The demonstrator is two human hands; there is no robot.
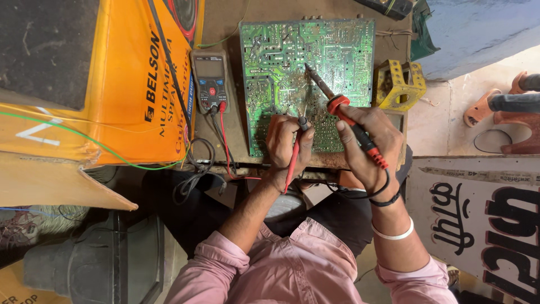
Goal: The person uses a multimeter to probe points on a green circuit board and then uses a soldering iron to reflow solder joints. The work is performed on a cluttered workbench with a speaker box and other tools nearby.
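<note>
A green circuit board (pixel 315 62) lies solder side up on a brown work surface. My left hand (pixel 287 149) pinches a red multimeter probe (pixel 295 155) with its tip resting on the board's lower middle. My right hand (pixel 368 143) grips a red and black soldering iron (pixel 343 110), its tip touching the board near the centre. A grey multimeter (pixel 210 79) sits left of the board, with black and red leads trailing from it toward me.
An orange cardboard box (pixel 124 95) lies at the left with a green wire across it. A yellow perforated metal stand (pixel 398 83) sits right of the board. Sandals (pixel 506 112) and a printed sign (pixel 484 214) are at the right. A dark device (pixel 95 259) sits at the lower left.
</note>
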